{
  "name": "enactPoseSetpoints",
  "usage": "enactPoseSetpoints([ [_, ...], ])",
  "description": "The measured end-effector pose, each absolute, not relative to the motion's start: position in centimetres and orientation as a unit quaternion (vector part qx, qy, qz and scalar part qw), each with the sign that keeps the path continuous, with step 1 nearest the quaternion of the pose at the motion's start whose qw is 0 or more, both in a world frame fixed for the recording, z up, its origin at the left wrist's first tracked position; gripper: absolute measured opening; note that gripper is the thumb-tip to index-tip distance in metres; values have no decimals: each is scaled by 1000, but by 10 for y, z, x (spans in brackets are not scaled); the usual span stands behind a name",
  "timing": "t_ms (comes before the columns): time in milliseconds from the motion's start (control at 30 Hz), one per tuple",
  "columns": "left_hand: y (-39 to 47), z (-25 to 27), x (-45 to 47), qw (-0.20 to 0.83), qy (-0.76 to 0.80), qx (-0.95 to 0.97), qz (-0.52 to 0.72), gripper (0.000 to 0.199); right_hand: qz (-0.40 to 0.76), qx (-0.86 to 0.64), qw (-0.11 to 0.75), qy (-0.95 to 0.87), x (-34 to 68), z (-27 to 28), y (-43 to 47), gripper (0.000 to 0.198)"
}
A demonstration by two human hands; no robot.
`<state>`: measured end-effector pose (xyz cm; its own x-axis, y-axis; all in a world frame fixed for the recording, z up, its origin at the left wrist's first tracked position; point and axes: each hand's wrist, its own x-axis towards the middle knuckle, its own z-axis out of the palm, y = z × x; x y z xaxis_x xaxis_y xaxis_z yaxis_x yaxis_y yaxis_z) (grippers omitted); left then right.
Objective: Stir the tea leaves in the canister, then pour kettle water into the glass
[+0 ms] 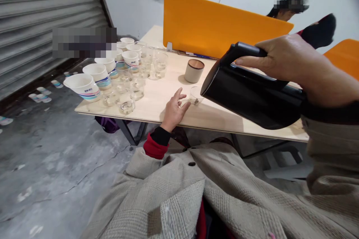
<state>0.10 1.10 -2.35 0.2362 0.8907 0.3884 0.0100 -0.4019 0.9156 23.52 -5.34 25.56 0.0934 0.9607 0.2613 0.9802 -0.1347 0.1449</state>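
Observation:
My right hand (pixel 283 58) is wrapped round the handle of a black electric kettle (pixel 249 95), which is tilted with its spout end pointing left and down. Below that end stands a small clear cup (pixel 196 95) with a little dark matter at its bottom. Beside this cup, my left hand (pixel 175 110) has its fingers spread and holds nothing; its fingertips are close to the cup, and I cannot tell whether they touch it. A grey cup with a brown rim (pixel 192 71) stands just behind.
Several clear cups (pixel 126 101) and white paper cups (pixel 84 86) crowd the left of the table (pixel 157 97). An orange divider (pixel 218 26) runs along the back, with a person (pixel 291 9) beyond it. More paper cups (pixel 42 97) lie on the floor at left.

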Motion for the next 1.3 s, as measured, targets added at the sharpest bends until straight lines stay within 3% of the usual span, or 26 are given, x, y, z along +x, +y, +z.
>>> enactPoseSetpoints([
  [767,10,-24,2,420,345,666,511,73,-157,-740,13,-654,224,262,-49,59],
  [1300,10,-22,1,427,342,662,512,75,-140,-768,65,-622,227,259,-59,53],
])
